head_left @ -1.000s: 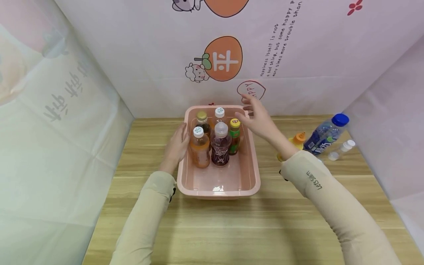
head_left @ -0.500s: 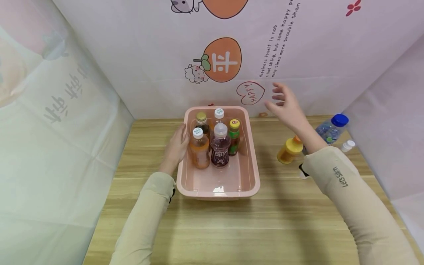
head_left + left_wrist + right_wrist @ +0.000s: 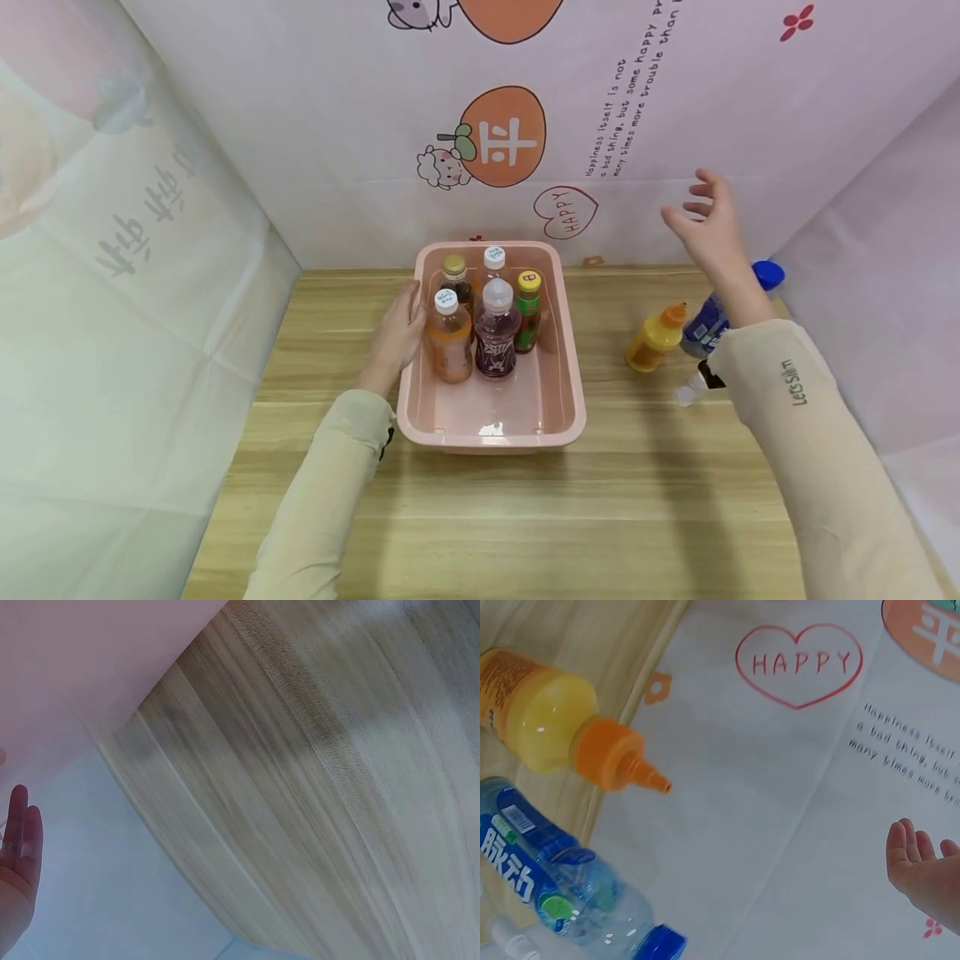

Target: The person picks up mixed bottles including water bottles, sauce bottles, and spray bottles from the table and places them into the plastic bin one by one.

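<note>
My left hand (image 3: 398,332) lies along the left rim of a pink plastic bin (image 3: 491,437), its fingers fairly straight; the left wrist view shows those fingers (image 3: 16,832) near the bin's wall. Inside stand several bottles: an orange drink bottle (image 3: 452,350), a purple drink bottle (image 3: 497,337), a yellow-capped bottle with a green label (image 3: 528,312), a gold-capped dark bottle (image 3: 456,283) and a partly hidden white-capped one (image 3: 494,260). Raised over the table's right side, my right hand (image 3: 712,229) holds nothing, fingers spread and loosely bent. It is above a blue-capped bottle (image 3: 705,325).
Right of the bin, a yellow squeeze bottle (image 3: 651,342) with an orange nozzle stands on the wooden table (image 3: 525,517). A small clear bottle (image 3: 688,392) is partly hidden by my right sleeve. Printed cloth (image 3: 360,208) hangs behind and at both sides.
My right hand has moved from above the bin's back right corner to the right, over the bottles there. The left hand stays at the bin's rim.
</note>
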Demonstrator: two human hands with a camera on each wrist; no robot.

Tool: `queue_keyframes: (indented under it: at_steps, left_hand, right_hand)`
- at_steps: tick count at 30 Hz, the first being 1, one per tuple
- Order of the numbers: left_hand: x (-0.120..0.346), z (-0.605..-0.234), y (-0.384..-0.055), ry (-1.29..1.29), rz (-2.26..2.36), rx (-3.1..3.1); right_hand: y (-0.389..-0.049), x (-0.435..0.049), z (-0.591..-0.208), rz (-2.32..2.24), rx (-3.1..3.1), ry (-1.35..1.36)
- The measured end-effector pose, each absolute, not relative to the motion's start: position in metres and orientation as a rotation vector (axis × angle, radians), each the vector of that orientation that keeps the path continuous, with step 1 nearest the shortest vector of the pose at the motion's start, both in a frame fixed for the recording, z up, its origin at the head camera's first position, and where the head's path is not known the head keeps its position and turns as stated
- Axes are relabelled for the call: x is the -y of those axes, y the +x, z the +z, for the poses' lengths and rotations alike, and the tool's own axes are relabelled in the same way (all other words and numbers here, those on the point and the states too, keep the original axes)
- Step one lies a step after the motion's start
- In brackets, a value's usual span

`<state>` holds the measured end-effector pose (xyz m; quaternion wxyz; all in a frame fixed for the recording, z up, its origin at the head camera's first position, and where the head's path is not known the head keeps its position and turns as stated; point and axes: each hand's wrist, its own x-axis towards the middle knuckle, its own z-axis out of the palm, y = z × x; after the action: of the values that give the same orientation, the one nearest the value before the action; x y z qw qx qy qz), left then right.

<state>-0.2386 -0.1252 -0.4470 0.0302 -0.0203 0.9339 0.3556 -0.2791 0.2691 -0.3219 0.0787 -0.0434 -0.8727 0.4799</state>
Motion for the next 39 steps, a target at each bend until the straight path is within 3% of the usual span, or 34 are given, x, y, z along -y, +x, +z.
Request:
queue_keyframes:
  at_steps: [18,39]
  left_hand:
    - [0.127,-0.448,-0.241,-0.008,1.076,-2.906]
    - [0.126,-0.447,-0.241,-0.008,1.069,-2.925]
  right_hand:
    - [-0.285,-0.325,-0.341,1.417,2.517,-0.477]
    - [-0.275,-0.357,-0.372,1.385,2.472,-0.733]
